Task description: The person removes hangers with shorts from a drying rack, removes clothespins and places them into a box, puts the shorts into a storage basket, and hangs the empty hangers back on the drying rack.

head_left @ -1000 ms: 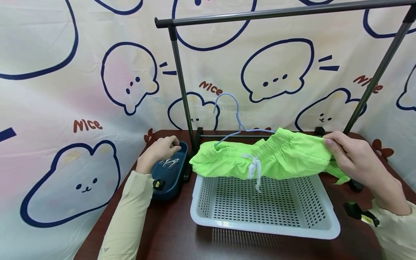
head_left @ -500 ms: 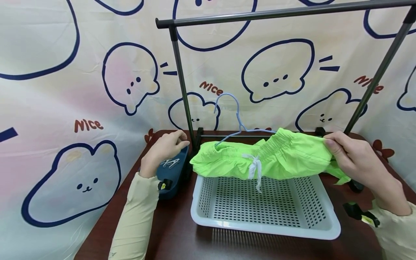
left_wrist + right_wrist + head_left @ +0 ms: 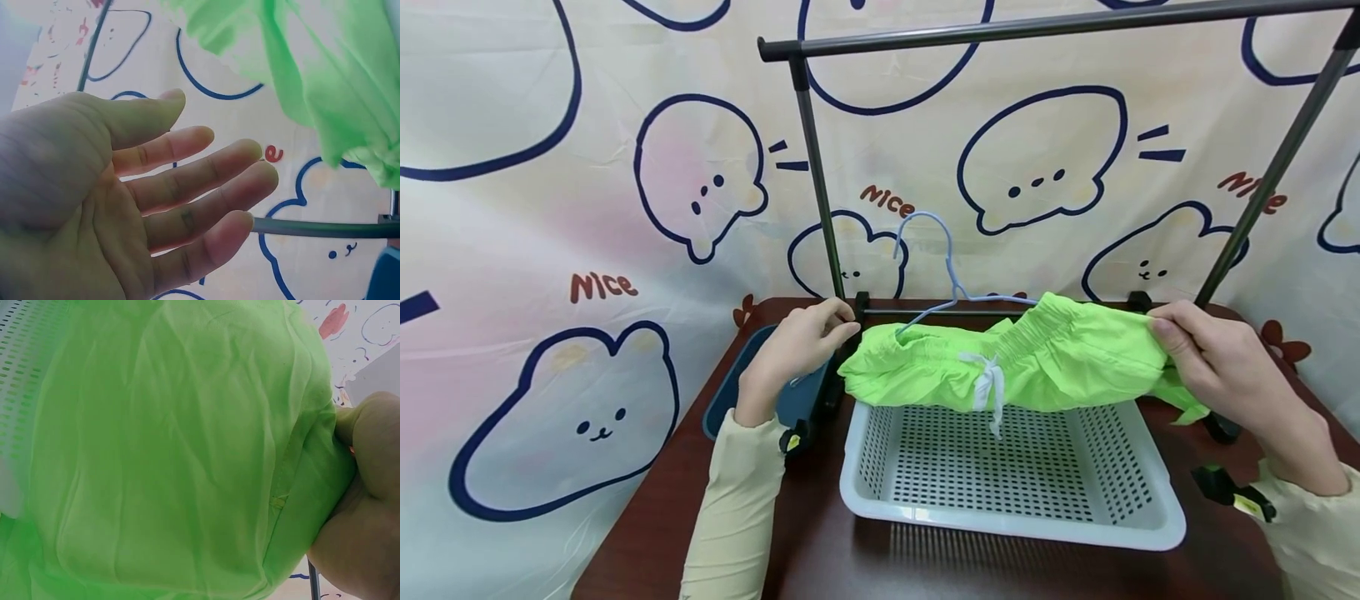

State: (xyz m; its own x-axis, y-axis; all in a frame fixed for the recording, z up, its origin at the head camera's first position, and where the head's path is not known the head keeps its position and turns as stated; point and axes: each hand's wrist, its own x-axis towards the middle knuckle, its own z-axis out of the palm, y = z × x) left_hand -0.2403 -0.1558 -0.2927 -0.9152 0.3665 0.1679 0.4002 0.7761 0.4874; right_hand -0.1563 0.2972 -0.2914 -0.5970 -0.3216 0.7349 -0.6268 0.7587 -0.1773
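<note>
At three o'clock, the right hand (image 3: 1232,375) pinches the green shorts (image 3: 1082,358); at nine, the left hand (image 3: 797,346) has fingers apart, so that unheld end might slip off the hanger (image 3: 953,282).

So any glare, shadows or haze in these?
Head view: a glint on the basket rim, striped marks, shadow or reflection, on the table before it; left wrist view: pale glare top left, left hand dimmer; right wrist view: green garment slightly hazy.

The bare left hand (image 3: 801,342) reaches forward, its thumb (image 3: 144,119) apart from four loosely bent fingers (image 3: 200,174). The bare right hand (image 3: 1221,362) pinches, angled inward. Cream fabric sleeves (image 3: 733,508) stop short of both wrists (image 3: 760,396).
</note>
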